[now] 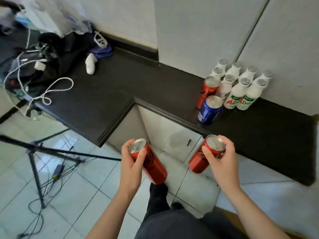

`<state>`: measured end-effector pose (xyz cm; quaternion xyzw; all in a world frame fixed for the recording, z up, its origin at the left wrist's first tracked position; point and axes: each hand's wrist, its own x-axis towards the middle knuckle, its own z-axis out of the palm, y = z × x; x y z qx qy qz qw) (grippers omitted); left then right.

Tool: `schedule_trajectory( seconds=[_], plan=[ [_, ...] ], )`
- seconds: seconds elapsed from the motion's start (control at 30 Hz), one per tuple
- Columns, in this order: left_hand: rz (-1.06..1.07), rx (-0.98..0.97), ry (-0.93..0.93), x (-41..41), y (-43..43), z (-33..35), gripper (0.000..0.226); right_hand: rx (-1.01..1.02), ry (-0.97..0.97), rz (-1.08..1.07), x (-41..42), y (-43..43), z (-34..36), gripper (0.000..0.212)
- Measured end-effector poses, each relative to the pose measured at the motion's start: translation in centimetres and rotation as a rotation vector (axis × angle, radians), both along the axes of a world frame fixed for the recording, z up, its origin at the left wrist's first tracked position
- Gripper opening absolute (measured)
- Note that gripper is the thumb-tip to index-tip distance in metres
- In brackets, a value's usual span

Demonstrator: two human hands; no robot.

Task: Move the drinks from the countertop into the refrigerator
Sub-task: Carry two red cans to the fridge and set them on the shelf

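My left hand (pixel 132 167) grips a tall red can (pixel 151 164) near its top, held over the tiled floor in front of the counter. My right hand (pixel 220 160) grips a second red can (pixel 201 157) the same way, just off the counter's front edge. On the black countertop (pixel 120 87), at the right against the wall, stand another red can (pixel 208 91), a blue can (pixel 209 110) and several white bottles (pixel 239 87) with silver caps. No refrigerator is in view.
Clutter of white cables (pixel 50 88), a charger and dark bags fills the counter's left end. A white sock-like item (pixel 90 63) lies near the back wall. A black tripod (pixel 39 152) with wires stands on the tiled floor at left. My dark-trousered legs show below.
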<state>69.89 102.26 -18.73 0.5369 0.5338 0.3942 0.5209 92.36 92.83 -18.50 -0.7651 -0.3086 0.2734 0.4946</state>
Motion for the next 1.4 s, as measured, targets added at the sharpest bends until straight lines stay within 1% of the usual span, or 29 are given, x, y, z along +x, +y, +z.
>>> schedule_trajectory(
  seconds=[0.13, 0.23, 0.3, 0.43, 0.5, 0.57, 0.63, 0.73, 0.83, 0.9, 1.0, 1.17, 1.27, 1.4],
  plan=[
    [0.211, -0.079, 0.079, -7.0, -6.7, -1.3, 0.046, -0.066, 0.049, 0.213, -5.2, -0.8, -2.5, 0.058],
    [0.404, -0.132, 0.112, -11.7, -12.0, -1.3, 0.038, -0.111, 0.067, 0.397, -9.8, -1.0, -3.4, 0.052],
    [0.526, -0.159, 0.122, -14.7, -15.5, -1.3, 0.034, -0.129, 0.079, 0.535, -13.1, -1.1, -3.5, 0.05],
    [0.756, -0.186, 0.14, -20.1, -21.8, -1.3, 0.04, -0.146, 0.086, 0.796, -20.0, -1.0, -2.9, 0.049],
    [0.845, -0.187, 0.144, -22.7, -24.0, -1.3, 0.036, -0.136, 0.095, 0.909, -23.5, -1.3, -2.3, 0.05],
    [0.932, -0.17, 0.146, -25.6, -26.2, -1.2, 0.037, -0.096, 0.057, 1.01, -27.1, -2.1, -1.4, 0.048],
    [1.017, -0.143, 0.134, -28.6, -28.5, -0.9, 0.043, -0.056, 0.024, 1.083, -31.1, -3.1, -0.6, 0.043],
    [1.125, -0.123, 0.105, -33.4, -32.5, -0.6, 0.056, -0.041, -0.003, 1.207, -37.7, -5.4, 0.1, 0.045],
    [1.191, -0.144, 0.073, -38.3, -37.3, -1.0, 0.045, -0.039, -0.013, 1.284, -44.2, -8.6, 0.0, 0.049],
    [1.248, -0.16, 0.067, -41.8, -41.0, -1.5, 0.039, -0.039, -0.032, 1.338, -48.7, -11.2, -0.4, 0.048],
    [1.378, -0.173, 0.074, -47.4, -46.4, -2.6, 0.041, -0.052, -0.058, 1.443, -55.5, -14.7, -1.4, 0.046],
    [1.569, -0.231, 0.11, -54.2, -54.4, -3.3, 0.036, -0.068, -0.073, 1.617, -65.1, -20.7, -1.6, 0.052],
    [1.668, -0.234, 0.077, -57.1, -57.6, -3.2, 0.034, -0.044, -0.058, 1.714, -69.6, -23.0, -0.8, 0.051],
    [1.787, -0.24, 0.048, -59.8, -59.6, -3.4, 0.035, -0.027, -0.05, 1.838, -75.4, -24.5, -0.3, 0.05]
  ],
)
